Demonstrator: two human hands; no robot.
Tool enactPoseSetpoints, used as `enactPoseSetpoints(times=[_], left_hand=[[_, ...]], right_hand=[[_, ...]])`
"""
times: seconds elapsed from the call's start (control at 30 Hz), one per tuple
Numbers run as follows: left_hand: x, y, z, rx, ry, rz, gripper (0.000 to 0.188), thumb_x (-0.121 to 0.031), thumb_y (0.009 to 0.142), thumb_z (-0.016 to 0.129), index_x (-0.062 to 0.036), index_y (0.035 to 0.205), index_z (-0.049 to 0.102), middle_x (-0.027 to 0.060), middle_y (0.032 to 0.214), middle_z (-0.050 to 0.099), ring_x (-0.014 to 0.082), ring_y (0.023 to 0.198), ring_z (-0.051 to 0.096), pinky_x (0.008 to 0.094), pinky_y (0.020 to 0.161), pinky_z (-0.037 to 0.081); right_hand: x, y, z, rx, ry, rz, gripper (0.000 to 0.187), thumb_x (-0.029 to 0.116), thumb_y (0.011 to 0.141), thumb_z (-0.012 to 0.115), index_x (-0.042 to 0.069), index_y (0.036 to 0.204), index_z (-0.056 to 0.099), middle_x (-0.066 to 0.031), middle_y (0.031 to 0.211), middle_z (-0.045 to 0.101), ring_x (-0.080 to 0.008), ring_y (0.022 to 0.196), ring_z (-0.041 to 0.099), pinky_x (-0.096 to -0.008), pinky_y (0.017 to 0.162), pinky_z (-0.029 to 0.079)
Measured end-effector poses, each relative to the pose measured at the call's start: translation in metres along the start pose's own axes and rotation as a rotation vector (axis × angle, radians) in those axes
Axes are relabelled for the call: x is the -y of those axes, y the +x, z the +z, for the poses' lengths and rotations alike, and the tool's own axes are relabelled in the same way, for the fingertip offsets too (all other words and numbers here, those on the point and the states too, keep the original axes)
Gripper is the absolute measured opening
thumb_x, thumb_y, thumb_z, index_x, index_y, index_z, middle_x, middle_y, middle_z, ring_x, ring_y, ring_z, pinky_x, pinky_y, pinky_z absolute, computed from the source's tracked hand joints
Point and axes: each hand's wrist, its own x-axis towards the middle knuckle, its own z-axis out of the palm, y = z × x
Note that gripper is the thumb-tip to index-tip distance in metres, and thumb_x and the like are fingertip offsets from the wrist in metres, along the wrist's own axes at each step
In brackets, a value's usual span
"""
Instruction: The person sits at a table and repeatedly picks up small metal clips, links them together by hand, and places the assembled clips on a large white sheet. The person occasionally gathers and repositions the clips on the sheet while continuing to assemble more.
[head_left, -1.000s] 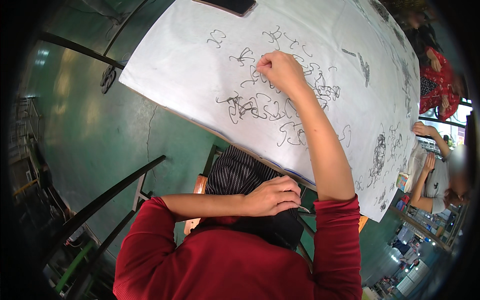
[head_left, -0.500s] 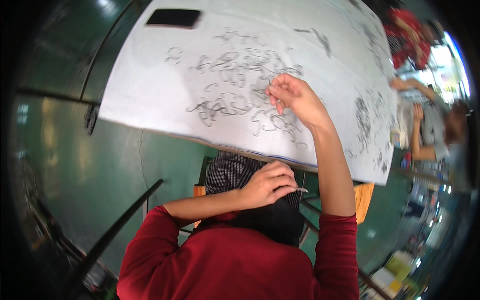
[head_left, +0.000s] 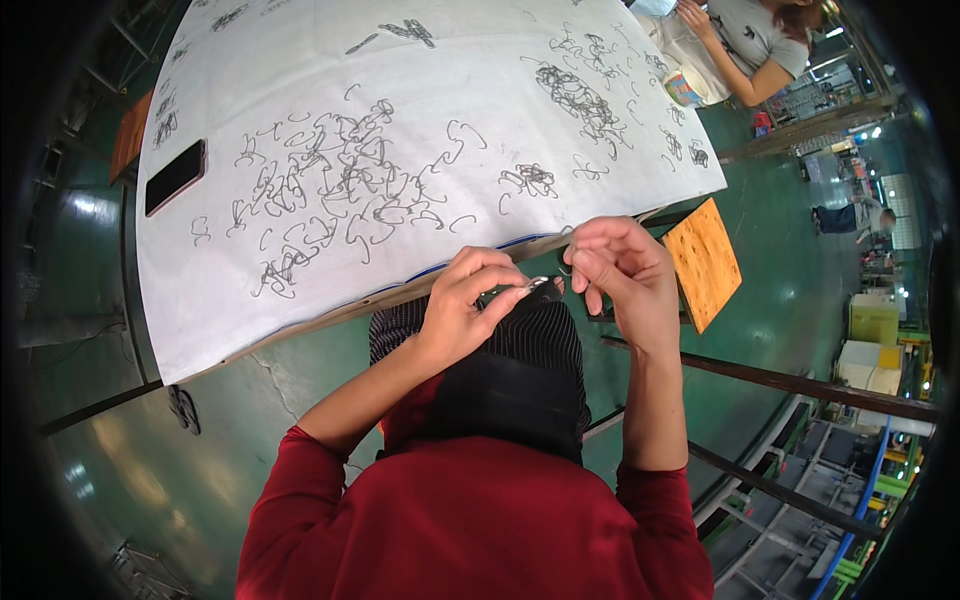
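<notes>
Pinching a small shiny piece (head_left: pixel 537 283) between thumb and fingers, the left hand (head_left: pixel 465 305) is raised above the striped cloth (head_left: pixel 545 345) over the lap, with the piece jutting from the fingertips toward the right. Just beside it, a narrow gap away, the right hand (head_left: pixel 625 270) has thumb and forefinger drawn close, the other fingers curled loosely; something thin and dark seems to show at those tips, but I cannot tell whether it is gripped. The step in hand looks like close two-handed work on the piece; as I judge it, the next move calls for a steady left pinch and a fine right one, since the parts are slight and could slip. Beyond the hands, past the near edge of the white table (head_left: pixel 300 75), dark wire hooks (head_left: pixel 350 180) lie in a loose, tangled scatter, apart from both grips. To the left rests a phone (head_left: pixel 175 178); farther right are a small heap (head_left: pixel 530 180) and a larger pile (head_left: pixel 580 100) of similar hooks. Straighter dark strips (head_left: pixel 407 33) lie toward the far side, and at the far right a co-worker (head_left: pixel 755 60) sits by a tub (head_left: pixel 685 87).
</notes>
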Motion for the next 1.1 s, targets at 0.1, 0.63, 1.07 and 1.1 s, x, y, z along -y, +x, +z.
enactPoseSetpoints(times=[0.1,0.63,1.07,1.1], left_hand=[[-0.004,0.009,0.009,0.021,-0.012,-0.004,0.013,-0.003,0.075,0.073,-0.0049,0.087,0.068,0.0071,0.092,0.062,0.0235,0.087,0.059,0.0329,0.075,0.048],[-0.032,0.049,0.067,0.086,0.077,0.294,0.026,-0.007,0.071,0.075,-0.0046,0.096,0.067,0.0097,0.104,0.062,0.0301,0.096,0.059,0.0388,0.084,0.044],[-0.060,0.145,0.078,0.159,-0.084,0.395,0.018,0.004,0.089,0.051,0.0023,0.103,0.064,0.0162,0.109,0.060,0.0271,0.104,0.057,0.0350,0.093,0.043],[-0.058,0.146,0.083,0.180,-0.088,0.399,0.018,0.004,0.090,0.051,0.0023,0.103,0.064,0.0159,0.109,0.060,0.0272,0.104,0.057,0.0350,0.094,0.043]], right_hand=[[-0.003,-0.016,-0.005,-0.120,0.044,0.003,0.026,0.000,0.087,0.066,-0.004,0.112,0.058,-0.0086,0.089,0.067,-0.0099,0.067,0.062,-0.0191,0.049,0.047],[-0.002,-0.056,-0.015,-0.684,-0.078,-0.453,0.024,-0.005,0.088,0.062,-0.006,0.112,0.059,-0.0112,0.094,0.067,-0.0135,0.077,0.065,-0.0238,0.067,0.055],[0.233,-0.220,-0.097,-1.190,-0.751,-0.935,0.041,0.006,0.095,0.056,-0.010,0.131,0.047,-0.0160,0.106,0.063,-0.0122,0.080,0.060,-0.0188,0.067,0.050],[0.247,-0.246,-0.100,-1.110,-0.729,-0.958,0.040,0.004,0.094,0.054,-0.009,0.132,0.047,-0.0160,0.110,0.063,-0.0122,0.086,0.062,-0.0184,0.071,0.051]])
